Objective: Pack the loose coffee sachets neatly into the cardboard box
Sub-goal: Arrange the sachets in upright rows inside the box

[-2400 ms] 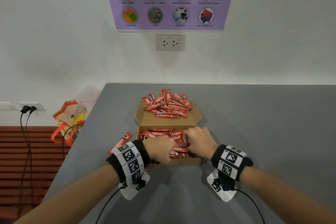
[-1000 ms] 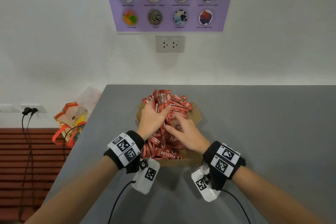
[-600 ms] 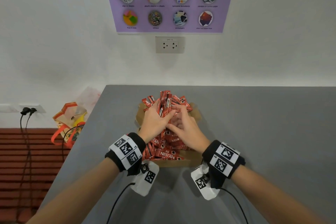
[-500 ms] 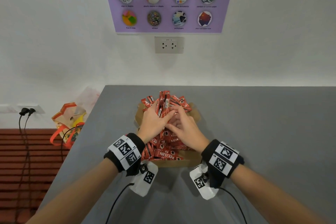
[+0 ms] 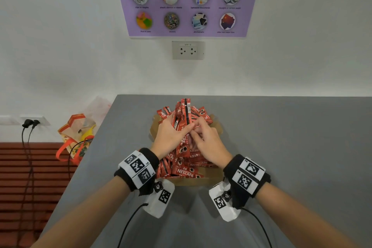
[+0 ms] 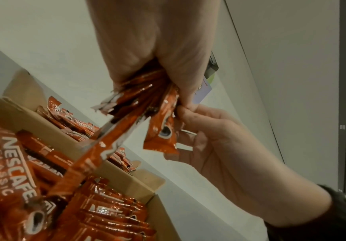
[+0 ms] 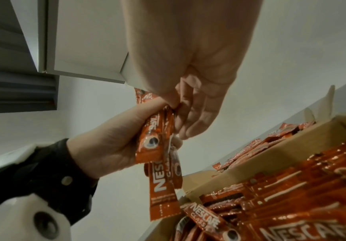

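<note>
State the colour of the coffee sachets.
Red-orange coffee sachets with white lettering, clearest in the right wrist view.

A grey table (image 5: 281, 147) is set against a white wall. An open cardboard box (image 5: 209, 180) rests on it at centre, part-filled with red coffee sachets (image 5: 186, 172). A loose pile of sachets (image 5: 203, 113) is seen at the box's 12 o'clock, on its far flap.

We wear black wristbands (image 5: 138, 169) with white square-code tags, and white cabled camera pods (image 5: 159, 199) under both bare forearms.
</note>
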